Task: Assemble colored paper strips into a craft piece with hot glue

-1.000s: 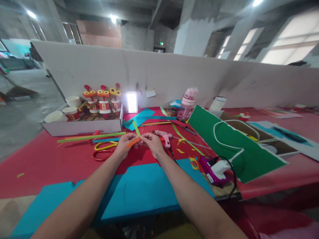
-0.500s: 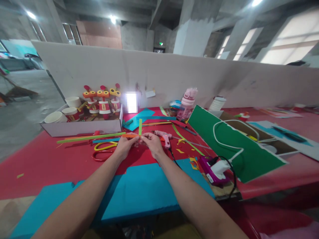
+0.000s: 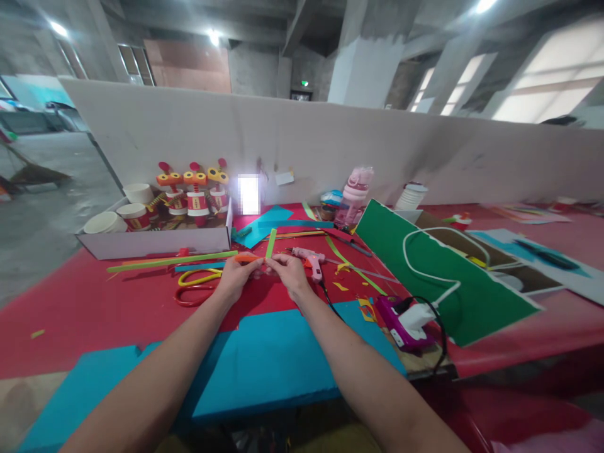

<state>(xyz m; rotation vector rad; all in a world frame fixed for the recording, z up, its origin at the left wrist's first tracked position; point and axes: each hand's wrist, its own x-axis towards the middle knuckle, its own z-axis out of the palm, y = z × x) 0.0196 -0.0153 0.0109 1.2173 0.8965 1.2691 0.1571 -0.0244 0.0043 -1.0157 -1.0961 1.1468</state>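
Observation:
My left hand (image 3: 234,279) pinches an orange paper strip (image 3: 247,257) between thumb and fingers. Close beside it, my right hand (image 3: 289,275) grips the base of a light green paper strip (image 3: 271,243) that stands up and leans slightly right. The fingertips nearly meet, and whether the two strips are joined there is hidden. Just right of my right hand lies a pink hot glue gun (image 3: 317,267). Two looped handles, one yellow (image 3: 189,274) and one red (image 3: 184,303), lie left of my left hand. Long paper strips, including a green one (image 3: 174,262), stretch out behind them.
A white box (image 3: 160,244) with paper cups and red-and-yellow cup figures stands back left. Blue sheets (image 3: 278,358) cover the front edge. At right are a purple power strip (image 3: 406,327), a leaning green board (image 3: 438,277) and a pink bottle (image 3: 353,195).
The light green strip has tilted from upright to a lean toward the right, its top shifting right and slightly down. Both hands stay in nearly the same place.

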